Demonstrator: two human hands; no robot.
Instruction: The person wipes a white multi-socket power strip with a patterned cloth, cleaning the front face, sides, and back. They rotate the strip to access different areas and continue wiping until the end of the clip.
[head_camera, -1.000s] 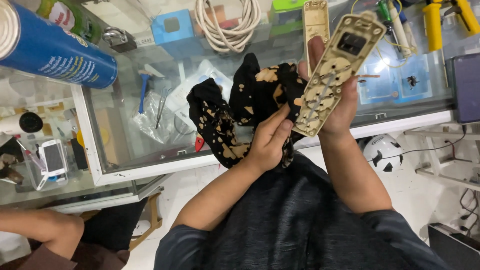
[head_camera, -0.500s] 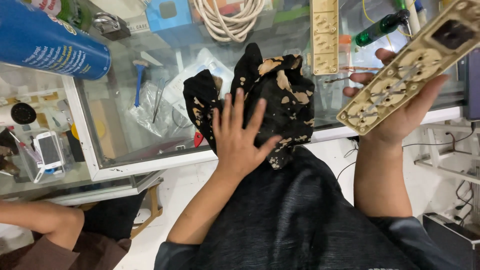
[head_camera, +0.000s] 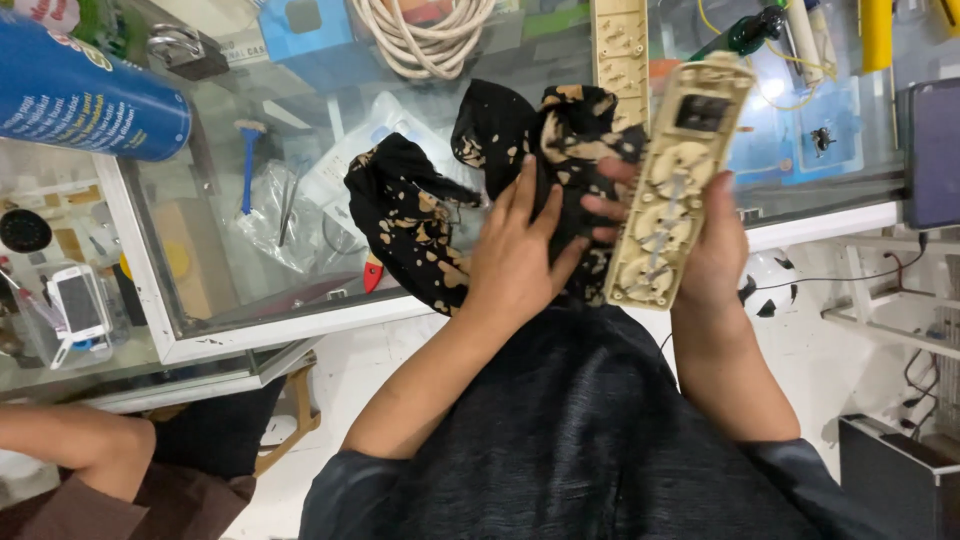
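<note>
The left hand (head_camera: 515, 250) lies flat, fingers spread, on a black spotted cloth (head_camera: 420, 215) at the near edge of a glass counter (head_camera: 200, 290), while the right hand (head_camera: 715, 250) grips a cream socket strip (head_camera: 675, 195) held just above the cloth. Beyond them lie a second cream strip (head_camera: 620, 45), a coiled cable (head_camera: 425, 35), a green screwdriver (head_camera: 745, 30) and, far left, a blue can (head_camera: 80, 95). The floor below is pale, and another person's knee (head_camera: 70, 445) shows at lower left.

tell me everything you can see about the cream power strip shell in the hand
The power strip shell is a long cream plastic piece, held nearly upright with its inner side showing: round socket recesses in a row with metal strips along them, and a dark rectangular opening near the top. The right hand grips its lower half. Its left edge lies against the black spotted cloth, which the left hand presses.
</note>
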